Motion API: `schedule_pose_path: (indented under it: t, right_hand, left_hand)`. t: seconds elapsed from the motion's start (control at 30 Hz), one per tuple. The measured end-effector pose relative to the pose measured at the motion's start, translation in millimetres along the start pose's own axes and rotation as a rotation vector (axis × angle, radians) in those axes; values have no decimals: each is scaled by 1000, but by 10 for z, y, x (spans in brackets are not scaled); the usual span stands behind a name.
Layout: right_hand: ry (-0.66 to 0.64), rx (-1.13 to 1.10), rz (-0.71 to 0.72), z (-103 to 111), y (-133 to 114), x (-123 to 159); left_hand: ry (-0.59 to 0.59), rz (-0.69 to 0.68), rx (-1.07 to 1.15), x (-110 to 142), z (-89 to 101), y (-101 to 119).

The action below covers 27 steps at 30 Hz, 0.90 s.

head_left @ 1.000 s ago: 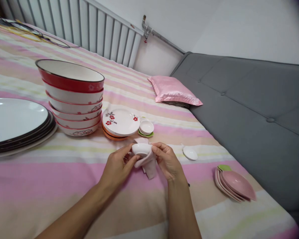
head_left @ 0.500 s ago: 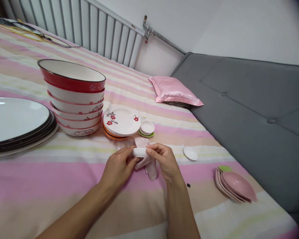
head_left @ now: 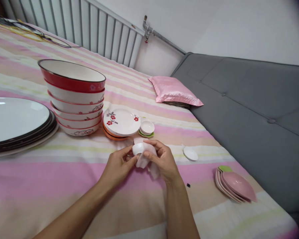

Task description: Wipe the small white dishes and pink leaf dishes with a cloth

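Observation:
Between my two hands, above the striped bedsheet, is a small white dish with a pale pink cloth around its right side. My left hand pinches the dish's left edge between thumb and fingers. My right hand is closed on the cloth and presses it against the dish; part of the cloth hangs below. Just beyond my hands are a stack of small white dishes on a green piece and a stack of flower-patterned plates.
Tall stacked red-and-white bowls and dark-rimmed oval plates stand at left. To the right lie a white dish, pink leaf-shaped dishes and a small black bit. Beyond are a pink pillow and grey headboard.
My right hand has folded the cloth over the dish's right side, and its fingers now wrap further around it. The dish has tilted and moved slightly up. The stacks have not moved.

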State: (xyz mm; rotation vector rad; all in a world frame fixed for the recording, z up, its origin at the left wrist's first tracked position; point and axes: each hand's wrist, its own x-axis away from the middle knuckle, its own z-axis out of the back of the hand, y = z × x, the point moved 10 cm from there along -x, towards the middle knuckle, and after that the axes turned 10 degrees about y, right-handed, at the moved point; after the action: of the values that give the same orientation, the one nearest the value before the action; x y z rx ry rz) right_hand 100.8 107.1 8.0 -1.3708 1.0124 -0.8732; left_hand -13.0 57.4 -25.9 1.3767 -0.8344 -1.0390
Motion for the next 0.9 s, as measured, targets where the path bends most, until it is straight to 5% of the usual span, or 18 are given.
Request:
schedule_pose_path:
  t: [0.33,0.9]
  right_hand:
    - [-21,-67,-7,-27,-39,25]
    - [52,6,143,50,-117,-19]
  left_hand:
    - [-69,244,379,50,-117,-20]
    - [-8,279,375,54,-20,-52]
